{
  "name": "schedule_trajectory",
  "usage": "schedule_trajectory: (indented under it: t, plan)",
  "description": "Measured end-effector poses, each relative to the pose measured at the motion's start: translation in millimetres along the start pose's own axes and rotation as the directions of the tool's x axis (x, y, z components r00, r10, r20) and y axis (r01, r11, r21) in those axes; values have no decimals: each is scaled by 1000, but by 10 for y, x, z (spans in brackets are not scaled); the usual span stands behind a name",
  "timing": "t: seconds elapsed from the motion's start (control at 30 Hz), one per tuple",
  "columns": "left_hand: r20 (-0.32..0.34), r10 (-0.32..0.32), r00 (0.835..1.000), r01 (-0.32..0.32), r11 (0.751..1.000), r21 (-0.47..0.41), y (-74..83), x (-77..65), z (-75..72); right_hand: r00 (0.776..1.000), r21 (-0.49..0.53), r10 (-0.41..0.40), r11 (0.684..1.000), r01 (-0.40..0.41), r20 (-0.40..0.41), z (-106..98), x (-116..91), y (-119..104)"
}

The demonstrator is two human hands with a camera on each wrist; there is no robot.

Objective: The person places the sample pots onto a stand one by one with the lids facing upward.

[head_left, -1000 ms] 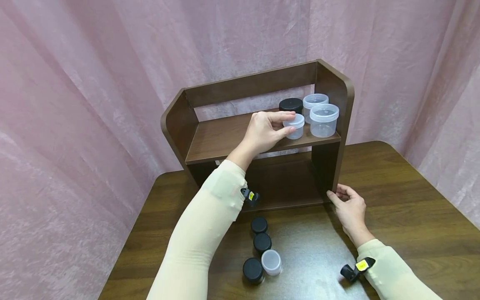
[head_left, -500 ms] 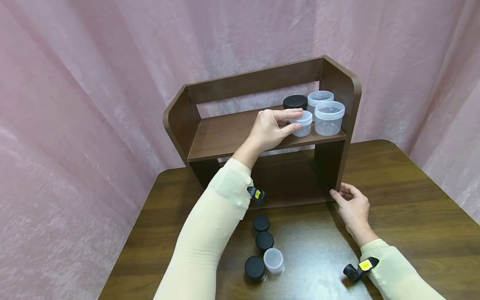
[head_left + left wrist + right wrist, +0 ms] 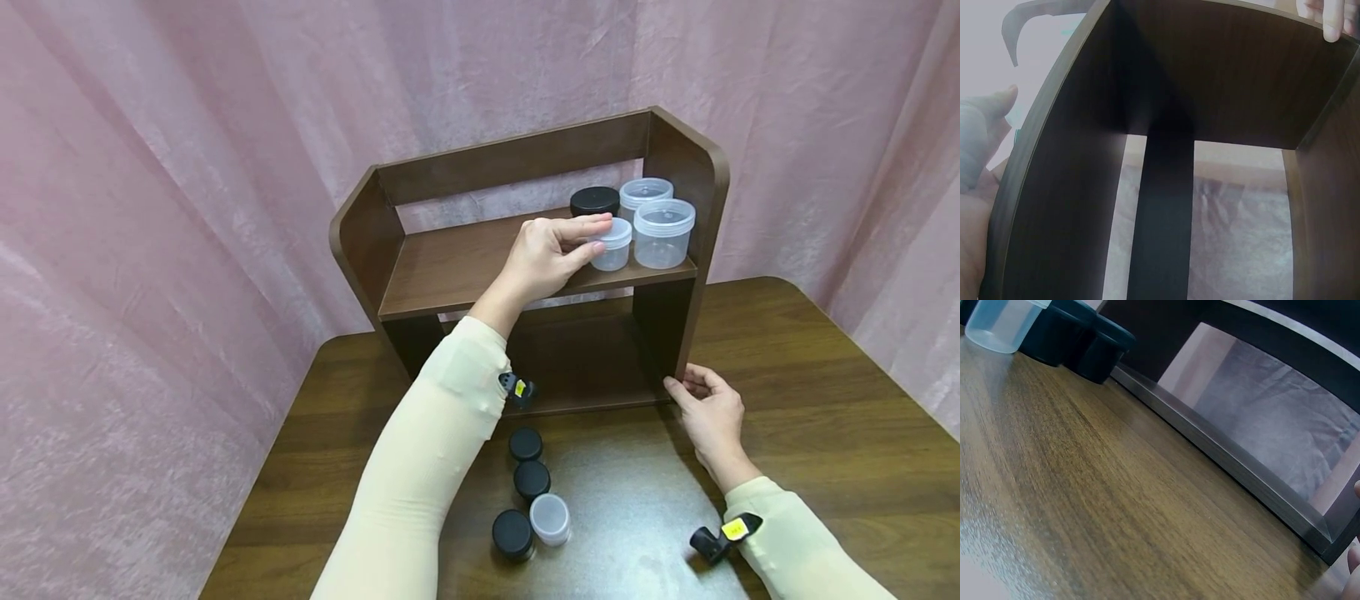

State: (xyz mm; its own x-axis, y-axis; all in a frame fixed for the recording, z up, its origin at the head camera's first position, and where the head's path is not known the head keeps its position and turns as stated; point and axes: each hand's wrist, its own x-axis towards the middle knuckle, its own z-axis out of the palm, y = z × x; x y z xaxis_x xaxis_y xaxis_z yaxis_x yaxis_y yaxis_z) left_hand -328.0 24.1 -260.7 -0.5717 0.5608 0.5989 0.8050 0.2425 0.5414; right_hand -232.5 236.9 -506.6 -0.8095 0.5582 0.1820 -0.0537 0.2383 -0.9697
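Observation:
My left hand (image 3: 547,257) pinches a small clear plastic jar with a whitish lid (image 3: 615,257) between thumb and fingers, at the front of the upper board of a brown wooden shelf (image 3: 450,268). Directly right of this jar stands a larger clear lidded jar (image 3: 664,242), with another clear jar (image 3: 646,192) behind it. A black-lidded jar (image 3: 595,200) is partly hidden behind my left hand. Low on the shelf's right side panel, my right hand (image 3: 712,417) grips the front edge, thumb in front and fingers on the outer side.
Several small jars stand on the wooden table (image 3: 810,400) before the shelf: black-lidded ones (image 3: 513,534) and a white-lidded clear one (image 3: 551,518). The shelf's lower level (image 3: 577,358) lies beneath the left forearm. A pink curtain (image 3: 487,67) hangs behind.
The left hand and the small jar have shifted slightly right, closer to the larger clear jar. The right hand keeps its hold on the shelf's side. The head view has turned a little.

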Motion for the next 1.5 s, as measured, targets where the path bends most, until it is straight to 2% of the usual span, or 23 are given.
schedule_trajectory:
  t: [0.33,0.57,0.67,0.77,0.97,1.03,1.17,1.37,1.5]
  plan:
    - [26,18,1000,-18,1000,24,38,10,48,1000,-4,12,1000,-12,-6,-53,-11,10]
    - [21,-9,1000,9,999,31,49,-5,42,1000,-7,12,1000,-12,-6,-65,-8,12]
    - [-27,26,999,-26,999,31,44,-33,32,1000,-13,9,1000,-9,-4,-63,-17,14]
    - [-106,61,993,-56,997,51,43,-60,28,1000,-16,0,1000,0,-3,-63,-24,11]
    - [-275,90,957,-58,991,122,37,-90,40,1000,-13,-4,1000,4,0,-76,-36,4]
    - [-301,87,950,-57,993,105,35,-91,43,1000,-10,-1,1000,1,1,-81,-39,3]
    - [-316,43,948,-41,999,15,36,-85,37,1000,-14,4,1000,-4,1,-82,-33,-2]
    - [-339,-13,941,-32,991,-128,47,-148,9,1000,-16,7,1000,-6,19,-69,-19,4]
    - [-306,-30,951,-28,983,-183,85,-273,-35,1000,-24,17,1000,-17,21,-35,-39,22]
